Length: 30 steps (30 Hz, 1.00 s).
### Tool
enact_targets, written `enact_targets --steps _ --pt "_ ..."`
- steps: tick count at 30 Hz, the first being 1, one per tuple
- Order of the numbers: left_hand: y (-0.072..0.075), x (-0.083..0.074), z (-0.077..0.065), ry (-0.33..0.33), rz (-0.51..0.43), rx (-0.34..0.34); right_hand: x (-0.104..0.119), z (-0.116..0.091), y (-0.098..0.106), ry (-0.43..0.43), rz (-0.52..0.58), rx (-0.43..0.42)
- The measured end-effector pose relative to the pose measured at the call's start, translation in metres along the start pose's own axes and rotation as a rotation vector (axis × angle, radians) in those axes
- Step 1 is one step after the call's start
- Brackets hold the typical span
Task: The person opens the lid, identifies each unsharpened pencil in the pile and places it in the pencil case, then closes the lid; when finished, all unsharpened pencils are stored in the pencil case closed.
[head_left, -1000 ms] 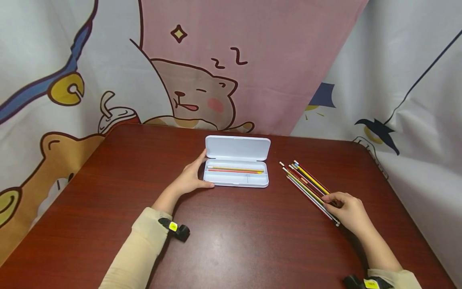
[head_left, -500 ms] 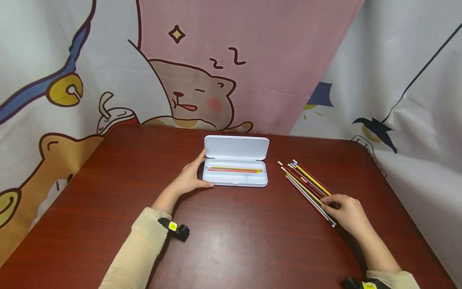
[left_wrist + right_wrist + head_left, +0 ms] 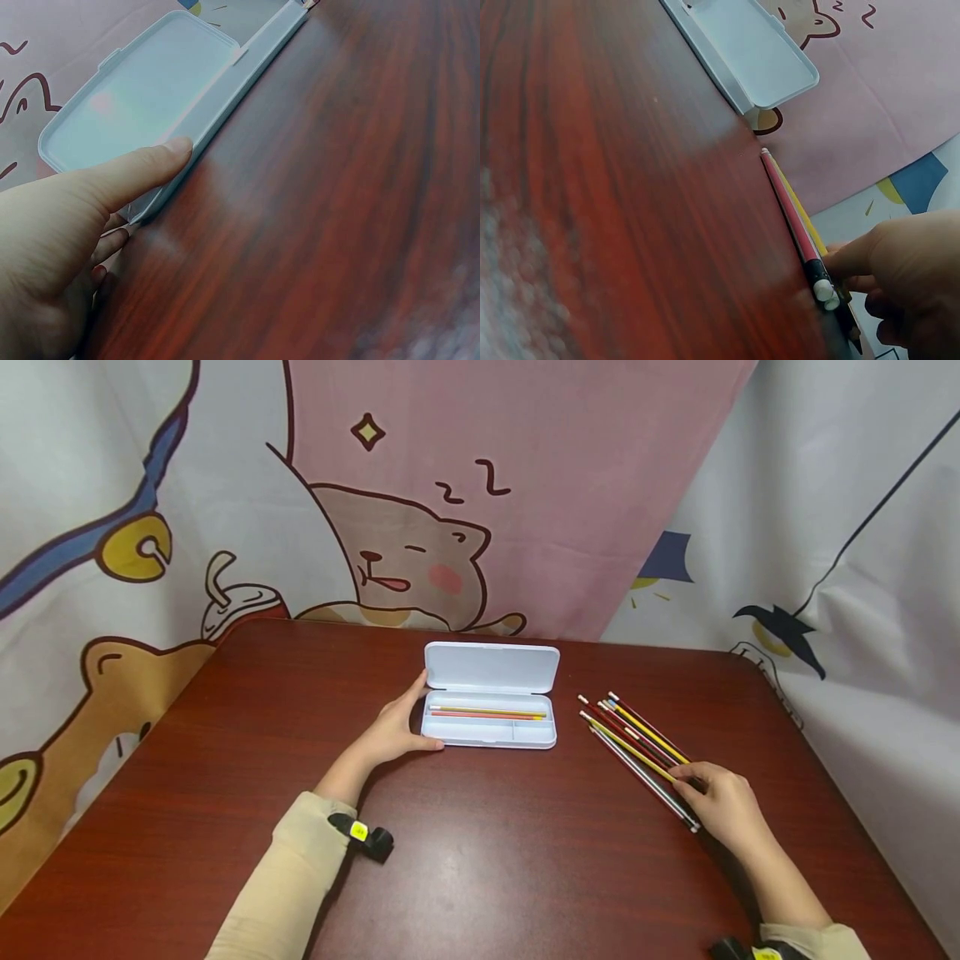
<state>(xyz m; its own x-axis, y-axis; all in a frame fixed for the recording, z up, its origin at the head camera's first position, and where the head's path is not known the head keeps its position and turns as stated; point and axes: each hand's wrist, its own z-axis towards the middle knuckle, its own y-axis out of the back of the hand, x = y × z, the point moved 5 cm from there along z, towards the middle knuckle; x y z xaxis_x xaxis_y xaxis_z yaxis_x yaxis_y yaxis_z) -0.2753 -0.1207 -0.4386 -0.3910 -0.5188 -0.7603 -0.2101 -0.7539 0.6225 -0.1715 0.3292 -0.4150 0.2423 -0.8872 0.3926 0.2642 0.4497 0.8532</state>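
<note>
Where the slim yellow pencil w/ white tip (image 3: pixel 628 747) is slanting: over R side of the reddish-brown wood-grain table (image 3: pixel 480 860), nr end reaching the R hand (image 3: pixel 722 797); can't tell if it's clear of the tabletop.
R fingers: thumb + index are pinching that nr end; others are curling underneath, partly hidden.
Shiny pencils w/ white ends (image 3: pixel 647 780): lying close together just beside the yellow one; R wrist view is showing a red side w/ black band.
Black-and-yellow + dark-red pencils (image 3: pixel 649 734): lying on the other side of it, nr ends running behind the R hand.
Case: white rectangular plastic pencil case (image 3: pixel 472 729) is sitting mid-table, lid (image 3: pixel 491 667) standing open at back.
Inside: yellow-gold pencil (image 3: pixel 487 710) + orange-red pencil (image 3: pixel 480 715) are lying in long rear section.
L hand (image 3: pixel 390 731): holding case's L end, thumb at front corner, spread wide from fingers at the back.
Arms: beige sleeve (image 3: pixel 292 868) + black wrist cam (image 3: pixel 367 837) are showing on L.
Backdrop: pink/white cartoon-print cloth (image 3: pixel 585 485) is hanging behind table.
</note>
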Motion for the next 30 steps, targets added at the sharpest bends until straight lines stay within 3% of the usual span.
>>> enact_targets --steps 15,30 --pt "-0.001 0.0 0.0 0.011 -0.002 0.006 0.01 0.005 0.008 0.073 0.028 -0.081" --pt "-0.001 0.0 0.0 0.014 -0.002 0.004 0.051 0.032 -0.008 0.235 0.094 -0.146"
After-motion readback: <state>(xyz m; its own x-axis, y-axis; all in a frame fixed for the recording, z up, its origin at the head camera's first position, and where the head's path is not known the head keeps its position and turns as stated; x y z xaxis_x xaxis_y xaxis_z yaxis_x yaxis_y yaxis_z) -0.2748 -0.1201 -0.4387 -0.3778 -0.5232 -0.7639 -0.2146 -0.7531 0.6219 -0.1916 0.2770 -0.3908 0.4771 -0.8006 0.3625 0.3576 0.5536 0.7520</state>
